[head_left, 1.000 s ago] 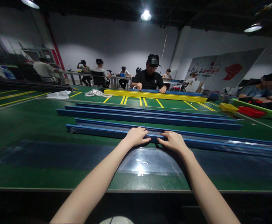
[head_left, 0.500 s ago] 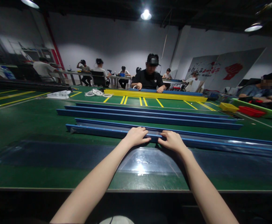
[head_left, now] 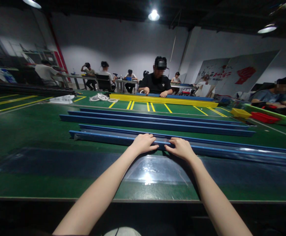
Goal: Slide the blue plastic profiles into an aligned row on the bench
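Okay, biggest first: the green table fills the space in front of you, with yellow lines marked across its far half. Flat on it, nearest your body and under your forearms, lies a long clear strip, shiny with lamp glare in the middle. Just beyond that, your blue channel lies lengthwise across the table, its left end in view, its right side running out of the picture; something glossy shows along its right part. Past it, and apart from it, more blue rails lie roughly alongside. Farther over, a yellow rail sits in front of a co-worker in a dark top, whose hands are at a blue length behind it.

Over to the right: yellow tray, red tray. Far left of centre: white packet, then white coils near the yellow rail's left end.

Smallest, your hands. Left hand and right hand are both on the channel's near wall, a short gap between them, fingers bent over the top, thumbs pointing toward each other along your side. Can't tell whether you're gripping the wall or only resting on it.
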`<state>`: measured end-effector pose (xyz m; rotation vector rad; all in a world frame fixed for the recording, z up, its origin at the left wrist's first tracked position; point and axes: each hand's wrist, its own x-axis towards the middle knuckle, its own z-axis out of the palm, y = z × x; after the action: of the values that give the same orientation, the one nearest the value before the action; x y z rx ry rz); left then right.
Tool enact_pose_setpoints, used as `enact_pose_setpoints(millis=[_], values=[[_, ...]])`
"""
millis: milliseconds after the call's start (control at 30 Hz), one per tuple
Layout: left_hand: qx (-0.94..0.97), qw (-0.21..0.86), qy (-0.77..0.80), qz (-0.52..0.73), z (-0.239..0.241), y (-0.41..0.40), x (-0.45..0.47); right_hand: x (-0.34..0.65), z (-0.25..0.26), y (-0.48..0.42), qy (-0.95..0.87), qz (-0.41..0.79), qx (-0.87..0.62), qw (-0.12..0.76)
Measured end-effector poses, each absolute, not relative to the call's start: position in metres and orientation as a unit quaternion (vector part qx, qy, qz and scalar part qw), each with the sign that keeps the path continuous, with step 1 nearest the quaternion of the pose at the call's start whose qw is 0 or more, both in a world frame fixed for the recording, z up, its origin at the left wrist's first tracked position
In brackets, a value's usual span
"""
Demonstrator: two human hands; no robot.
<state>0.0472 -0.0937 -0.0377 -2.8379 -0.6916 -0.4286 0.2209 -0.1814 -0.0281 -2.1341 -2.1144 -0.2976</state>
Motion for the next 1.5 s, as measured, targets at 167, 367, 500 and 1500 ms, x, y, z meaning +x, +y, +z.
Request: enact_pose_setpoints(millis=[167,367,500,1500], values=[[-0.956,0.098,-0.237,-0.143,-0.037,-0.094,0.047,0.222,-0.028,-0.181,-0.708,-0.092,-0.697,0.063],[-0.955,0.107,-0.233,-0.146,-0.038,-0.093,0.047,0.224,-0.029,-0.181,-0.711,-0.094,-0.693,0.069],[-0.955,0.108,-0.234,-0.147,-0.038,-0.093,0.047,0.223,-0.029,-0.182,-0.702,-0.101,-0.702,0.067],[-0.947,-0.012,-0.32,-0.017,-0.009,-0.091,0.036,0.225,-0.031,-0.182,-0.725,-0.09,-0.677,0.088]])
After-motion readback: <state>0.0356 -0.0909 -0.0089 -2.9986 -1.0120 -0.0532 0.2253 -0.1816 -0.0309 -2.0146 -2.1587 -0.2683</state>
